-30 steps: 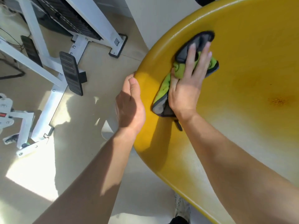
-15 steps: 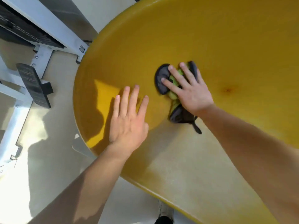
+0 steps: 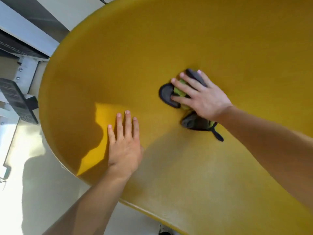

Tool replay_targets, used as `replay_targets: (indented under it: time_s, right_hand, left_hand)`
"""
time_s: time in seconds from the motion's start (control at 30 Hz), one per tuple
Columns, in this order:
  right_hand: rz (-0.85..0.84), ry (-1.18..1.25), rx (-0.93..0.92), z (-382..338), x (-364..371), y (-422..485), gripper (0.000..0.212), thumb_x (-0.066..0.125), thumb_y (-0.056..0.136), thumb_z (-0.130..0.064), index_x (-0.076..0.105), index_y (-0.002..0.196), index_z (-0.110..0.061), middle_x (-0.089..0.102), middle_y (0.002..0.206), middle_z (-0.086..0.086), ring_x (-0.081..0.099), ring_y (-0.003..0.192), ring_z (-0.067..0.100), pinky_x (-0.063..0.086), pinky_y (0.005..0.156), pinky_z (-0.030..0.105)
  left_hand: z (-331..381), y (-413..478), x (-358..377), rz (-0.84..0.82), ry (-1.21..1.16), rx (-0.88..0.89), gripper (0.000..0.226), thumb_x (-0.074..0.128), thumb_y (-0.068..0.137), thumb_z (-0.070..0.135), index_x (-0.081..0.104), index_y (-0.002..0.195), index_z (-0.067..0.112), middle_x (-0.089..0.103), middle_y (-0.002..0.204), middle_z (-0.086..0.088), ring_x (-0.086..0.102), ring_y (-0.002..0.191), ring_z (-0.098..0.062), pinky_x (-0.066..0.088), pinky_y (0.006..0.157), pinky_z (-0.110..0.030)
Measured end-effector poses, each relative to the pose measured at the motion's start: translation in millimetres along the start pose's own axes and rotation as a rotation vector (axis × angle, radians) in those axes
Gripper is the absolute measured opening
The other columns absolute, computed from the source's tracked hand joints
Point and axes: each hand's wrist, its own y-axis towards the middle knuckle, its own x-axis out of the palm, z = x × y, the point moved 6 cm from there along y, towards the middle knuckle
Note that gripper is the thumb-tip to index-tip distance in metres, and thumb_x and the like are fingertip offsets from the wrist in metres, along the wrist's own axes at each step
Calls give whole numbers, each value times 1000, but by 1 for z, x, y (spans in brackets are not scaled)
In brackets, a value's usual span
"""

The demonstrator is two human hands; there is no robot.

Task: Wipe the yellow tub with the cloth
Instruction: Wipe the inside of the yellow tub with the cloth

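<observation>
The large yellow tub (image 3: 135, 56) fills most of the head view, its curved surface facing me. My right hand (image 3: 201, 97) presses flat on a crumpled grey and green cloth (image 3: 169, 95) near the middle of the tub. Part of the cloth sticks out under the wrist, with a dark loop trailing down. My left hand (image 3: 125, 146) lies flat on the tub with its fingers spread, lower and to the left of the cloth, holding nothing. A bright patch of sunlight falls beside the left hand.
A white metal frame (image 3: 25, 65) with a black ribbed pad (image 3: 18, 100) stands on the pale floor (image 3: 42, 192) left of the tub. The tub's rim (image 3: 138, 207) runs along the bottom. A shoe tip (image 3: 164, 232) shows at the bottom edge.
My left hand left the tub's rim and now lies flat on the surface. My right hand has slid the cloth away from the rim toward the tub's middle. The view has shifted over the tub.
</observation>
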Motion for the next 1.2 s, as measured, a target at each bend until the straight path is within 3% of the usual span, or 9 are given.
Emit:
replay_targets:
  time_s: [0.1,0.2,0.37,0.47,0.63,0.8,0.97,1.03,1.2]
  right_hand:
    - [133,-97,166,37,-13,-23,51,36,104,-17,35,154,-29,12,168,8,15,153,34,3,120,57]
    - [17,-14,215,-6,19,-77,60,48,93,-26,40,152,-26,17,166,12,20,151,37,6,120,57]
    - [-303,41,-204,-69,43,-125,76,57,91,-22,22,158,-30,-6,166,9,-3,153,33,-10,120,53]
    - [-56,-38,-145,7,8,-77,50,42,96,-19,52,144,-29,18,165,10,22,151,34,-6,122,50]
    - [145,-103,146,56,-12,-81,46,37,103,-18,49,146,-28,21,165,11,26,150,33,9,122,52]
    - [-221,236,371,-72,38,-213,65,44,90,-34,33,154,-33,10,167,11,2,154,33,7,121,52]
    - [-356,282,-37,-119,41,-223,93,72,81,-28,19,157,-37,-4,168,13,-5,154,35,-2,122,59]
    - [-260,187,-169,-68,44,-191,86,70,79,-21,31,154,-35,2,167,12,8,153,36,-5,122,56]
    - [83,-49,120,56,-2,-88,58,26,102,-15,21,158,-32,13,166,11,23,150,36,13,121,53]
  left_hand:
    - [7,4,1,14,-20,-33,101,58,81,46,2,156,6,-17,160,-23,-17,147,-44,5,116,-64]
    - [12,6,5,11,-22,-62,102,60,81,44,3,155,3,-17,160,-24,-16,147,-45,6,116,-64]
    - [16,7,8,-14,-45,-101,101,63,78,38,8,155,2,-12,162,-23,-11,148,-43,9,116,-63]
    - [17,7,10,-32,-50,-109,101,65,77,36,9,154,0,-11,162,-24,-10,148,-44,11,116,-64]
    - [24,10,11,-23,-55,-125,97,65,75,29,16,151,-6,-3,161,-28,-5,147,-48,14,113,-66]
    - [44,8,10,-7,-146,-95,98,71,73,29,20,154,10,2,162,-24,2,149,-42,19,114,-61]
    - [87,-17,16,-168,-200,102,81,48,94,42,-2,156,32,-26,161,-10,-14,150,-31,11,121,-51]
    - [93,-22,12,-186,-237,77,79,48,94,42,1,156,31,-25,161,-10,-11,151,-30,11,121,-49]
    - [94,-15,5,-144,-247,88,74,59,88,41,27,152,25,8,163,-16,14,149,-33,22,117,-47]
